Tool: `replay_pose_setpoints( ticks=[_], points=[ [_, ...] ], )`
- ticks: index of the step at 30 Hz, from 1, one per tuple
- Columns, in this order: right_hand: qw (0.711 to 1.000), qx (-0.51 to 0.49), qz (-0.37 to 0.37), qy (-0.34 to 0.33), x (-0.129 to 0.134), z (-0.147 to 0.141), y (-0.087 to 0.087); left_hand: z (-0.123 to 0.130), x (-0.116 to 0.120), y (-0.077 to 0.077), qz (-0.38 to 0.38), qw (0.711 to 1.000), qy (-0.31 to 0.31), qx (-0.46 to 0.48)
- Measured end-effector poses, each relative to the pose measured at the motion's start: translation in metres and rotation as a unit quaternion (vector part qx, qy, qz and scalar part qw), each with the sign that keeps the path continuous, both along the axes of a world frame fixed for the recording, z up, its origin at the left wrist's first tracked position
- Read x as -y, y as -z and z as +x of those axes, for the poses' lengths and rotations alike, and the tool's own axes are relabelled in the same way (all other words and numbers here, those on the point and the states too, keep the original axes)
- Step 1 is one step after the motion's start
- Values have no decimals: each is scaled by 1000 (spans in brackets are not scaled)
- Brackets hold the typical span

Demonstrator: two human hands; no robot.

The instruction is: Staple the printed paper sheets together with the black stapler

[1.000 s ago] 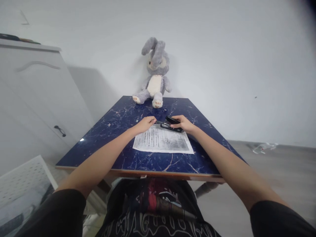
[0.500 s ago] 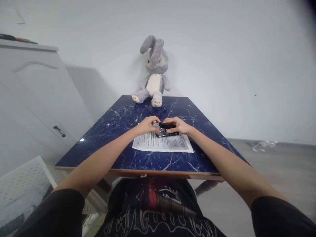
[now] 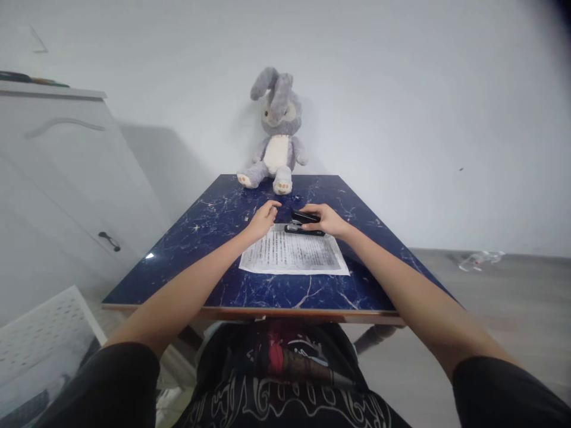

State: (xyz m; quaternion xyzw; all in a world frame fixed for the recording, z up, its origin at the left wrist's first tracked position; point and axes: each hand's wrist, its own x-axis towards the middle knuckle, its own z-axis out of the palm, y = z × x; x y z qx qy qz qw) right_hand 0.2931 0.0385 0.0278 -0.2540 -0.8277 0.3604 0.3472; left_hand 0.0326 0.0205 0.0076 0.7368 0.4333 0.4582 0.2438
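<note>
Soft, greyish light; cabinet (image 3: 66,178) shadow on wall (image 3: 379,119); upper-right corner dark.

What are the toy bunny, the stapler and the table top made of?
The toy bunny looks like soft plush, with fuzzy grey and cream fur. The stapler seems to be smooth black plastic or painted metal; a silvery gleam suggests metal inside. The table top is glossy blue with marble-like veins, perhaps real stone or just a printed surface.

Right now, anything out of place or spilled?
A clear, crumpled-looking item lies on the floor to the right, near the wall, perhaps litter; too blurred to identify. No spill shows around the paper or the stapler in the right hand.
</note>
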Motion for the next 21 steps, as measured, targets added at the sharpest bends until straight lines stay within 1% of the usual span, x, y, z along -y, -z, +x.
replay_pose_setpoints(
  ticks=[2,5,7,10,14,17,21],
  points=[
    [999,23,9,23,-3,1,3,-2,0,0,-13,1000,14,-3],
    [997,45,10,59,-7,3,7,-7,3,-4,-7,999,23,-49],
    [996,58,13,70,-10,5,10,-8,6,-7,-3,996,26,-82],
    [995,77,23,64,-15,9,13,-6,10,-10,7,990,37,-133],
    [994,89,40,41,-19,12,15,-4,10,-10,23,983,39,-180],
    [993,99,50,29,-19,13,15,-5,9,-7,0,981,54,-186],
    [993,109,50,18,-17,13,13,-6,5,-3,-51,985,69,-147]
  ],
)
